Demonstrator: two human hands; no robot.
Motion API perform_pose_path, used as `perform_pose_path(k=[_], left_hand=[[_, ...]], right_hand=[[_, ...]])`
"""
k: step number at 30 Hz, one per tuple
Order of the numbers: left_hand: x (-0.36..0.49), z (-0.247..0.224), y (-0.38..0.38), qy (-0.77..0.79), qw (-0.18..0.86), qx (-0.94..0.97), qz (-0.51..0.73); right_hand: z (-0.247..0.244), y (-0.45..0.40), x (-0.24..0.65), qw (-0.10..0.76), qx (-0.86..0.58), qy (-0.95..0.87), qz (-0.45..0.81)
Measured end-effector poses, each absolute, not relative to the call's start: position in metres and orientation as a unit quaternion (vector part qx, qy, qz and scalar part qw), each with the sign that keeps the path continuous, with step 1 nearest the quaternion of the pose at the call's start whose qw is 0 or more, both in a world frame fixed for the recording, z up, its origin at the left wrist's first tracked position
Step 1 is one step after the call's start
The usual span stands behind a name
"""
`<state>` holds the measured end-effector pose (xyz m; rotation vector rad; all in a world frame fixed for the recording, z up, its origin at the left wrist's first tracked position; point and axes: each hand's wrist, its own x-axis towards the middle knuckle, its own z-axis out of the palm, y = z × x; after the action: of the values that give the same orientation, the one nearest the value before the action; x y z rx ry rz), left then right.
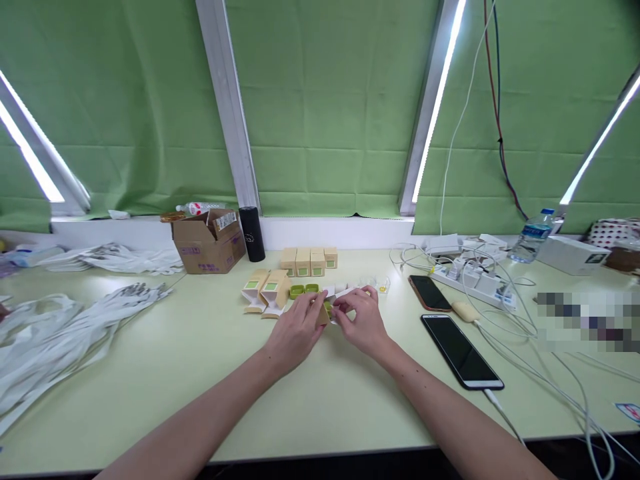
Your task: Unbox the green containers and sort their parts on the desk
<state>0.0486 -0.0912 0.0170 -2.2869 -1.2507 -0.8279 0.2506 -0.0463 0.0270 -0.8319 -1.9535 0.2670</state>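
The pale table (150, 400) is cut off at both sides. The left hand (296, 331), with bent fingers, holds a small carton (324, 316) between the hands, mostly covered. The right hand (363, 320) has thumb and forefinger nearly together beside it; whether they pinch something, I cannot tell.

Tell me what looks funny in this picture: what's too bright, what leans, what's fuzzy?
Head view: glaring white strips beside the green blinds; head view: posts lean, perhaps from a wide lens; head view: a blocky patch hides something at right; head view: the box between the left hand and right hand is small, its details hard to see.
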Motion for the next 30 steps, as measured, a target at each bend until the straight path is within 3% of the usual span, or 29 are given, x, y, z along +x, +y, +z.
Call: perform_pose_path(k=[7,16,30], left_hand=[[0.052,0.02,-0.094,-0.418,0.322,-0.813,-0.246],[0.049,0.031,-0.096,-0.448,0.348,-0.78,-0.264],[0.035,0.033,-0.086,-0.501,0.308,-0.727,-0.354]], right_hand=[[0.019,-0.05,0.238,0.495,-0.372,-0.764,0.181],[0.013,-0.039,0.237,0.572,-0.303,-0.612,0.454],[0.025,-0.028,0.25,0.619,-0.285,-0.528,0.507]])
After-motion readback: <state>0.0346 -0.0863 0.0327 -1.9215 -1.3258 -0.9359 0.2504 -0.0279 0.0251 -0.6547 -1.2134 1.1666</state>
